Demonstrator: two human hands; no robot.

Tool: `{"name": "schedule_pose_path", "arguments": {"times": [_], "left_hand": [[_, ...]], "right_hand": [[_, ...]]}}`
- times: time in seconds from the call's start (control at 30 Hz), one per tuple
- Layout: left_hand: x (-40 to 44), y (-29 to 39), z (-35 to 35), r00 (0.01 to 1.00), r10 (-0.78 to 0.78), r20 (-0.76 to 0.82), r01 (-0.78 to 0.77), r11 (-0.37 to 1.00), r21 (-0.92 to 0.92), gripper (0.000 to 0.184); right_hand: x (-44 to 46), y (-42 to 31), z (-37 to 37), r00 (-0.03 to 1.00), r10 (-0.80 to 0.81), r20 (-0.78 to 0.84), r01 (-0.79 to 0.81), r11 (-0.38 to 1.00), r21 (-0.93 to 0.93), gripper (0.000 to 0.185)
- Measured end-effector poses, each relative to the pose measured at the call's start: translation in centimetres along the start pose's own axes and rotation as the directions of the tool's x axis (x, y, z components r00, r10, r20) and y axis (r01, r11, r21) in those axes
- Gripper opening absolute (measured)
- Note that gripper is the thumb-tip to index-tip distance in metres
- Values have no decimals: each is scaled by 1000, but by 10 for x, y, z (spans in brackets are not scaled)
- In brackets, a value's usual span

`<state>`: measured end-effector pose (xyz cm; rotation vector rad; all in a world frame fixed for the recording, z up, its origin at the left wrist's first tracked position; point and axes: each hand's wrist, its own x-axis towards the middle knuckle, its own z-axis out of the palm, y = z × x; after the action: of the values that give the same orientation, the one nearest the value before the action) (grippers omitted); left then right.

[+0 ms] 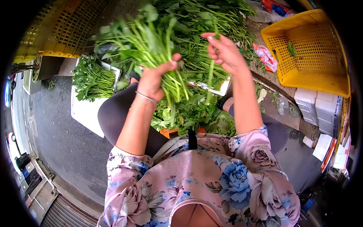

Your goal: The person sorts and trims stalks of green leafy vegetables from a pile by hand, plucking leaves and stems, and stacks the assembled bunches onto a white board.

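My left hand (155, 78) is wrapped round a thick bunch of leafy green stalks (153, 43), its leaves blurred and pointing up and away from me. To its right, my right hand (226, 53) pinches a single green stalk (210, 77) that hangs down from the fingers. Beyond both hands spreads a large pile of the same leafy greens (230, 24). Below them, between my knees, lie loose leaves and trimmings (193, 109) over an orange container (172, 133), mostly hidden.
Another bunch of greens (92, 79) lies on a white foam box (85, 115) at left. Yellow crates stand at upper left (70, 30) and right (310, 49). A pink-and-white plastic bag (265, 56) and white foam boxes (317, 108) lie near the right crate.
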<state>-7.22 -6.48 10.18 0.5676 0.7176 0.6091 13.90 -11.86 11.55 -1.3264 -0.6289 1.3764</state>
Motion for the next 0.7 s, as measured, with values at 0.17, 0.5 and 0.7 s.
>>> {"name": "schedule_pose_path", "arguments": {"times": [0.17,0.5,0.7], "left_hand": [[-8,-32,13,986,-140,87,140,990,4,37],[-9,-15,7,942,-333,34,331,942,53,19],[-19,-3,3,970,-210,124,196,974,113,21]], "right_hand": [[21,17,52,997,-4,-75,8,998,60,31],[19,15,21,911,-408,-57,3,145,-989,67],[34,1,-65,684,-444,-578,-39,770,-637,56]]}}
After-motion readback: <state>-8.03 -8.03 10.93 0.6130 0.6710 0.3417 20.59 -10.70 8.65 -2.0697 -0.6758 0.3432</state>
